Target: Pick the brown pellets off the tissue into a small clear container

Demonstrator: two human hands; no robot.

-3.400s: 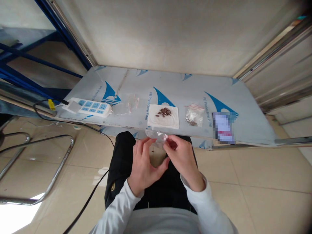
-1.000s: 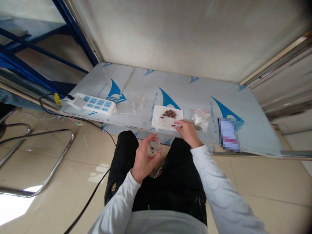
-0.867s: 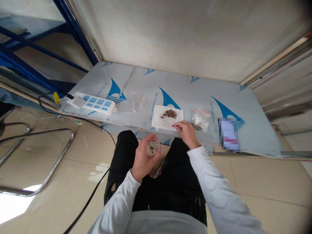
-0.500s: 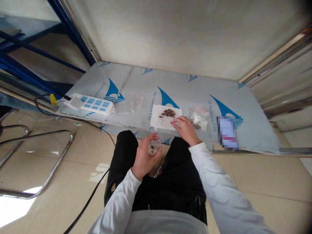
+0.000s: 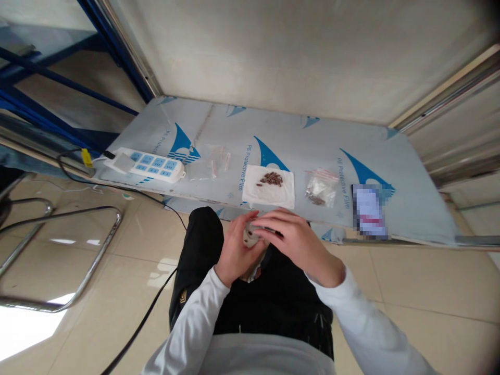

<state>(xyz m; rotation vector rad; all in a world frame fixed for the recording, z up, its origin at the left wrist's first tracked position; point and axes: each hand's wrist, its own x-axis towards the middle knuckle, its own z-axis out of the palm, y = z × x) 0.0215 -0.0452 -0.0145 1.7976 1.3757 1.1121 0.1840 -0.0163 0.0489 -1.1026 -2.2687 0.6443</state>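
My left hand (image 5: 237, 247) is closed round a small clear plastic bag (image 5: 250, 235), its mouth held rounded open above my lap. A few small dark brown pieces show inside it. My right hand (image 5: 287, 232) reaches over the bag's mouth from the right, thumb and fingers drawn together at the rim; whatever is between the fingertips is hidden. Just beyond the hands, a white paper napkin (image 5: 269, 197) lies at the table's front edge with a pile of small brown elongated pieces (image 5: 272, 179) on it.
Right of the napkin lies a clear zip bag (image 5: 320, 190) with dark contents, then a blurred-out phone (image 5: 370, 212). Left are several flat zip bags (image 5: 214, 162) and a white power strip (image 5: 154, 165). The film-covered table (image 5: 312, 140) meets a wall behind. A metal chair (image 5: 105, 234) stands left.
My right hand has left the napkin's right corner and come down and left to the bag's mouth. My left hand stays round the bag.
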